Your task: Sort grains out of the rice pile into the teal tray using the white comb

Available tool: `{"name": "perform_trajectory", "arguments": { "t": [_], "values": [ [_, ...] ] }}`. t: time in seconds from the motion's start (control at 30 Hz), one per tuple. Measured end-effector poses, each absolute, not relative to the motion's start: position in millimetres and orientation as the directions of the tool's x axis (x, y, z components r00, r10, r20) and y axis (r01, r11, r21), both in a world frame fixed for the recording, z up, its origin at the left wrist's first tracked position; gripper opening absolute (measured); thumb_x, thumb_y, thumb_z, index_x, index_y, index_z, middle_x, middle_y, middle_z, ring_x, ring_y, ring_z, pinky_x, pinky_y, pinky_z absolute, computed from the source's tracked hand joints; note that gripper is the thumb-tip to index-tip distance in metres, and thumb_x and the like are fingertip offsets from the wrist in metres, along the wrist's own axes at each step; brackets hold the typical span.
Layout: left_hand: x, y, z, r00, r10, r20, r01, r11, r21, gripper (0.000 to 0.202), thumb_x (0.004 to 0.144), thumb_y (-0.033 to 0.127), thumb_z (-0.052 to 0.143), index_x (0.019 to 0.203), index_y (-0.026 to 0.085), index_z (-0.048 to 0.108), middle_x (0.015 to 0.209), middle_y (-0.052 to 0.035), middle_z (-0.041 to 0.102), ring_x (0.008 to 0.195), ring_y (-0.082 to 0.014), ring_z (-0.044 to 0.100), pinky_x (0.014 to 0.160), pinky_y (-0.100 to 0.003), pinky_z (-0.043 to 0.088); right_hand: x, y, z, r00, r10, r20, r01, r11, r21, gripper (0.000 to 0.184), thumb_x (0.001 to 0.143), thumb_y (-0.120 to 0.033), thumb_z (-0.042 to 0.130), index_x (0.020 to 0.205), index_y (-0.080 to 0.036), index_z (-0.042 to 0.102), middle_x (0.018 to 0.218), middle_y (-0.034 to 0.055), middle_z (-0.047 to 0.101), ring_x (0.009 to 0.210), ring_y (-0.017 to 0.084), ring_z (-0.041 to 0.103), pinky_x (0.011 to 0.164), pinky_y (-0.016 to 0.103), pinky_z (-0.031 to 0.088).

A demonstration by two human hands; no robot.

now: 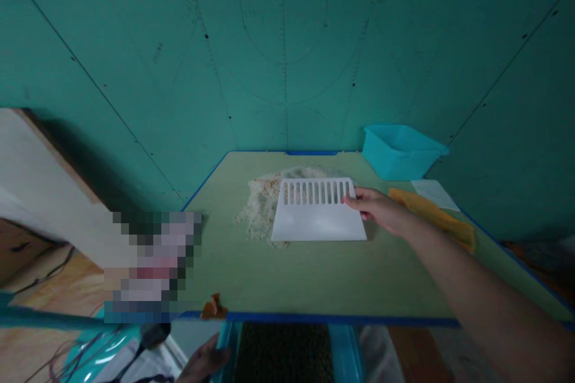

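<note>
A teal wall (269,42) marked with rulings is standing behind a green desk (314,281) that is edged in blue. A white scraper (318,218) with a row of slots along its far edge is lying near the middle of the desk, and it is covering the right part of a pale pile (258,206) of crumbs. A teal tub (399,152) is sitting at the far right corner. An orange cloth (442,221) is lying in front of the tub, with a white sheet (435,193) just beside it.

The right hand (381,209) is reaching in from the right, its fingers (354,200) closing on the scraper's far right corner. The left hand (204,362) is hanging below the desk's near edge, touching a teal frame (224,341); I cannot tell whether its fingers are curling or spreading. A small orange scrap (213,308) is sitting on the near edge.
</note>
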State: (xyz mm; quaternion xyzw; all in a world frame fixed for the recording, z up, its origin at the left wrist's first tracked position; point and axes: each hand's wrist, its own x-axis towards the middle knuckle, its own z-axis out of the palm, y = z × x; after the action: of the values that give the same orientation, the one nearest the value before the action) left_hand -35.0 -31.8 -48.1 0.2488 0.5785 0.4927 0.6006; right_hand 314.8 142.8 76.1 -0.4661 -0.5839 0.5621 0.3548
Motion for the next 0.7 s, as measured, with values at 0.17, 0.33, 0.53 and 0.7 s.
{"name": "perform_trajectory", "arguments": {
  "t": [0.17,0.33,0.53,0.7],
  "values": [
    [-25,-26,-53,-0.157,0.890,-0.429,-0.254,0.383,0.888,0.023,0.048,0.003,0.068,0.046,0.025,0.064,0.049,0.0037,0.066,0.053,-0.0164,0.056,0.057,-0.019,0.045,314,143,78,-0.296,0.950,-0.101,0.158,-0.055,-0.986,0.027,0.064,-0.040,0.060,0.077,-0.016,0.057,0.062,-0.0022,0.047,0.048,0.006,0.033,0.042,0.022,0.020],
    [-21,-26,-50,-0.138,0.892,-0.431,-0.237,0.393,0.888,0.025,0.047,0.000,0.068,0.044,0.025,0.065,0.039,0.0051,0.061,0.043,-0.0135,0.052,0.050,-0.019,0.043,313,143,77,-0.302,0.946,-0.118,0.181,-0.064,-0.981,0.027,0.064,-0.039,0.061,0.078,-0.016,0.057,0.060,-0.0024,0.045,0.048,0.006,0.033,0.042,0.022,0.021],
    [-21,-26,-48,-0.106,0.883,-0.458,-0.219,0.428,0.877,0.021,0.050,0.003,0.066,0.048,0.023,0.068,0.043,0.0049,0.063,0.040,-0.0119,0.049,0.047,-0.020,0.041,312,140,80,-0.340,0.929,-0.146,0.177,-0.089,-0.980,0.025,0.063,-0.037,0.062,0.074,-0.016,0.056,0.059,-0.0032,0.043,0.049,0.006,0.035,0.041,0.021,0.021],
    [-26,-28,-47,-0.100,0.877,-0.471,-0.215,0.443,0.871,0.017,0.052,0.008,0.065,0.050,0.024,0.066,0.049,0.0025,0.066,0.048,-0.0166,0.054,0.055,-0.025,0.045,310,138,82,-0.365,0.916,-0.168,0.178,-0.109,-0.978,0.027,0.062,-0.038,0.064,0.074,-0.015,0.055,0.059,-0.0036,0.044,0.049,0.006,0.036,0.041,0.021,0.021]
  ]
}}
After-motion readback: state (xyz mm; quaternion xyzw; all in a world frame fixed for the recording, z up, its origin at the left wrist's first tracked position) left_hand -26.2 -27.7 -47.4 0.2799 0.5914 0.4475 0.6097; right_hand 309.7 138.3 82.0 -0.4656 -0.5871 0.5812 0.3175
